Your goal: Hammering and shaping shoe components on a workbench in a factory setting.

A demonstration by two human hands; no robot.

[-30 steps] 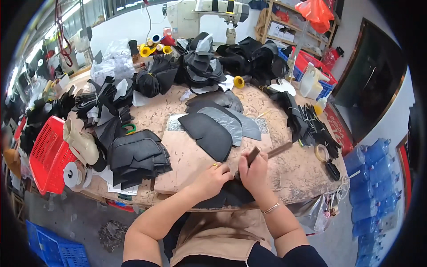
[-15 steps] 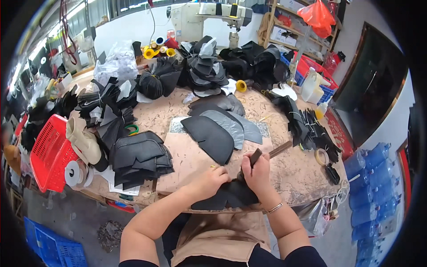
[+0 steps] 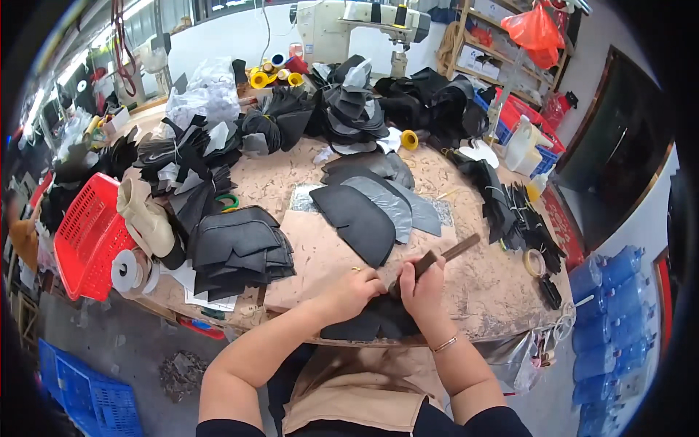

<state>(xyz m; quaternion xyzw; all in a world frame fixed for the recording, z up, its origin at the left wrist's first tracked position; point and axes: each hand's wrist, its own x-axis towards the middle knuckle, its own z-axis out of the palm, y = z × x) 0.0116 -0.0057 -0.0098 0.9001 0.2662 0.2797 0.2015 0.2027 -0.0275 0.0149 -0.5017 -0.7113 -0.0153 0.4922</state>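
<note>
My right hand [image 3: 424, 288] is wrapped round a dark brown hammer [image 3: 419, 269], close to its head. The hammer's handle [image 3: 462, 247] sticks out past the hand toward the upper right. The head's lower end is against the black leather piece [image 3: 364, 325] at the table's near edge. My left hand [image 3: 357, 293] has its fingers closed on the same piece, just left of the hammer; the fingertips are partly hidden. Beyond both hands lie a large curved black piece [image 3: 357, 224] and grey pieces [image 3: 380, 204], overlapping on the work board.
To the left are a stack of black pieces [image 3: 240, 251], a beige boot [image 3: 145, 222] and a red basket [image 3: 91, 237]. Bundled black pieces [image 3: 349, 109] line the back before a sewing machine [image 3: 364, 25]. A tape roll [image 3: 534, 263] lies at the right edge.
The whole view has shifted slightly, moving the scene to the right. Relative to the table, my right hand and the hammer have come a little left and nearer. My left hand keeps its place.
</note>
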